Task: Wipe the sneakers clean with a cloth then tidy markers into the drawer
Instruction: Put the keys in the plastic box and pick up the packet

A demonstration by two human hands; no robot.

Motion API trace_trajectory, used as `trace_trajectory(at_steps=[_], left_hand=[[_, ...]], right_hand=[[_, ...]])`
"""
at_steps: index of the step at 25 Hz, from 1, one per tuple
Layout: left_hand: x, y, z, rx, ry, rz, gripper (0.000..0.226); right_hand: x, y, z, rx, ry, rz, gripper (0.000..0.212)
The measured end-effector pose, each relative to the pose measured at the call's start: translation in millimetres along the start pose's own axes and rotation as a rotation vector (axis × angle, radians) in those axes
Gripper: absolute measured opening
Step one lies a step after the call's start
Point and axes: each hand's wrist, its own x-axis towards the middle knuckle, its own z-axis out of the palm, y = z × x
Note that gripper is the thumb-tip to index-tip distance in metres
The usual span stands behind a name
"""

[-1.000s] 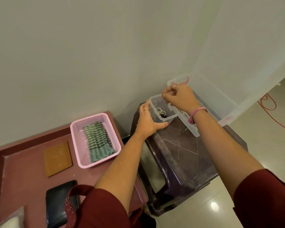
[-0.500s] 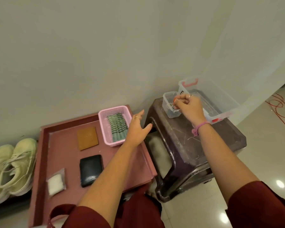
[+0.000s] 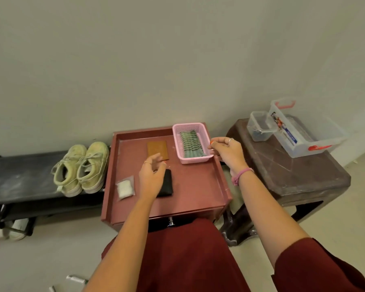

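The cloth (image 3: pixel 191 144) is being judged the next thing to take: it is lying folded in the pink basket (image 3: pixel 202 159) at the back right corner of the red cabinet (image 3: pixel 190 192), and is best lifted out whole. The sneakers (image 3: pixel 82 167) are waiting just left of the cabinet. Both hands are being held loosely curled, empty: the right hand (image 3: pixel 228 151) beside the basket, the left hand (image 3: pixel 152 178) over a black wallet (image 3: pixel 167 184). Compared with half a second ago, the right hand is being shown away from the clear boxes (image 3: pixel 291 131)

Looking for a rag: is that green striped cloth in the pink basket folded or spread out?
Folded. The green striped cloth lies as a neat narrow stack inside the pink basket.
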Motion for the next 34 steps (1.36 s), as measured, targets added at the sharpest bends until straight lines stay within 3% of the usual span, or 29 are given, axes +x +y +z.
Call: trace_trajectory(at_steps=[6,10,16,19,27,30,34], left_hand=[[-5.1,-47.2,-39.9,-0.128,0.131,-0.14,0.029],[0.8,-94.6,-40.0,-0.157,0.138,-0.235,0.028],[25.3,-127.7,-36.1,-0.124,0.129,-0.338,0.02],[34.2,-134.6,-31.1,-0.089,0.092,-0.376,0.022],[46.1,-143.1,-18.0,-0.046,0.015,-0.411,0.03],[47.2,-143.0,-16.3,-0.05,0.013,-0.43,0.044],[48.0,-143.2,-12.2,-0.025,0.02,-0.445,0.052]], right_hand=[[0.9,35.7,65.1,0.008,-0.004,0.148,0.009],[22.6,69.7,107.0,-0.083,-0.027,0.167,0.019],[76.0,97.1,175.6,-0.603,-0.15,0.053,0.043],[100.8,103.8,207.3,-0.836,-0.171,-0.01,0.04],[136.1,137.3,239.3,-1.01,-0.033,0.267,0.096],[138.9,137.6,239.0,-0.906,-0.009,0.315,0.087],[138.2,131.9,236.7,-0.654,-0.036,0.284,0.043]])
